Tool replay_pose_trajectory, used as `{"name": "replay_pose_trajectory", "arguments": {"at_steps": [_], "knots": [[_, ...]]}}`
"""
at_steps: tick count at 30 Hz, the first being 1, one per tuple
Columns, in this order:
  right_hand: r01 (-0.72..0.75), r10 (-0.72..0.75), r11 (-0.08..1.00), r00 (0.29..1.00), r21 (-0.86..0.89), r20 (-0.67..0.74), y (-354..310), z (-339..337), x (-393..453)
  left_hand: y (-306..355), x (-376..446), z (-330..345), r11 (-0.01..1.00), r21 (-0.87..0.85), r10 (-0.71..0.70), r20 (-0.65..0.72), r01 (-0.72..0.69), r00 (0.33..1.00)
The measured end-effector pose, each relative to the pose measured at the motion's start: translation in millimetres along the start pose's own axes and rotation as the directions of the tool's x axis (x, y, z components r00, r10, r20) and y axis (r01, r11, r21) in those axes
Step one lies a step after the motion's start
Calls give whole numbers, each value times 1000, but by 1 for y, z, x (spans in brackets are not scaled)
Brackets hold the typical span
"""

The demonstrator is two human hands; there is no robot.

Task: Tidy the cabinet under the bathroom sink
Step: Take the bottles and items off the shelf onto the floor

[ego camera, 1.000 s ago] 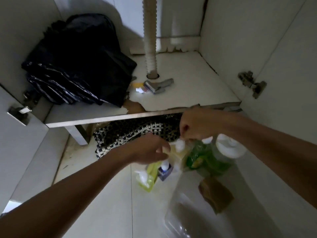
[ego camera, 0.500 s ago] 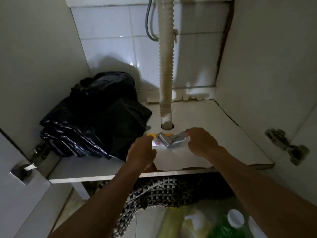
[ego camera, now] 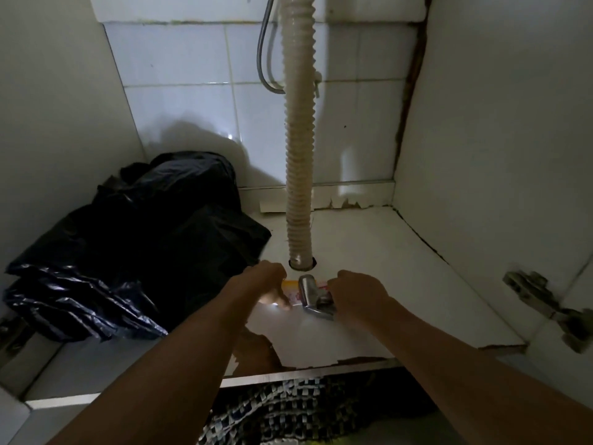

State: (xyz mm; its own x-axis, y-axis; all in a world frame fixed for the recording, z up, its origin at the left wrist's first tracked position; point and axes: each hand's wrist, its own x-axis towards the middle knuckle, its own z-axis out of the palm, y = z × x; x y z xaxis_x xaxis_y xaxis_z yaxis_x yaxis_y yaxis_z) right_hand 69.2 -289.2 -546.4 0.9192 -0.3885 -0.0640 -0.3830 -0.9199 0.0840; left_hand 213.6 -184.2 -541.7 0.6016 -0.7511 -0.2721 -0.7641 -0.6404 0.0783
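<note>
Both my arms reach into the open cabinet, onto its white floor (ego camera: 385,271). A chrome metal fitting (ego camera: 309,292) lies just in front of the drain hole, and my right hand (ego camera: 356,295) grips its right end with curled fingers. My left hand (ego camera: 264,285) is curled over a small yellow and red packet (ego camera: 293,292) lying under the fitting. How firmly the left fingers hold the packet is hidden. A heap of black plastic bags (ego camera: 138,248) fills the cabinet's left side.
A ribbed white drain hose (ego camera: 298,149) drops through a hole in the cabinet floor. A thin grey hose (ego camera: 268,53) loops behind it. A door hinge (ego camera: 545,306) sticks out at right. A woven black-and-white mat (ego camera: 288,409) lies below the chipped front edge.
My hands left the bottles on the floor outside and reached into the cabinet. They now close on the metal fitting and the packet; the view has tilted up.
</note>
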Motion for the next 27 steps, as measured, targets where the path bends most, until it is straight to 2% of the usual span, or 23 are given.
{"name": "replay_pose_trajectory", "arguments": {"at_steps": [8, 11, 15, 19, 22, 25, 27], "knots": [[-146, 140, 985, 988, 97, 63, 12, -2, -28, 23, 4, -3, 965, 247, 101, -54, -85, 993], [-199, 187, 961, 979, 192, 77, 22, -6, -38, 30, 3, 5, 930, 354, 142, -110, -95, 984], [-271, 269, 893, 961, 360, 57, 29, -14, -61, 39, 2, 13, 907, 412, 189, -222, -83, 957], [-261, 287, 830, 958, 494, 24, 31, -16, -85, 39, -3, 15, 956, 295, 105, -325, -5, 940], [-241, 312, 736, 950, 633, 0, 31, -23, -102, 43, -18, 6, 975, 221, 102, -377, -17, 921], [-222, 330, 656, 944, 721, -10, 30, -32, -121, 45, -36, -8, 999, 0, 44, -437, -49, 898], [-212, 325, 639, 946, 739, -10, 30, -35, -134, 47, -48, -17, 978, -193, -26, -468, -73, 883]]}}
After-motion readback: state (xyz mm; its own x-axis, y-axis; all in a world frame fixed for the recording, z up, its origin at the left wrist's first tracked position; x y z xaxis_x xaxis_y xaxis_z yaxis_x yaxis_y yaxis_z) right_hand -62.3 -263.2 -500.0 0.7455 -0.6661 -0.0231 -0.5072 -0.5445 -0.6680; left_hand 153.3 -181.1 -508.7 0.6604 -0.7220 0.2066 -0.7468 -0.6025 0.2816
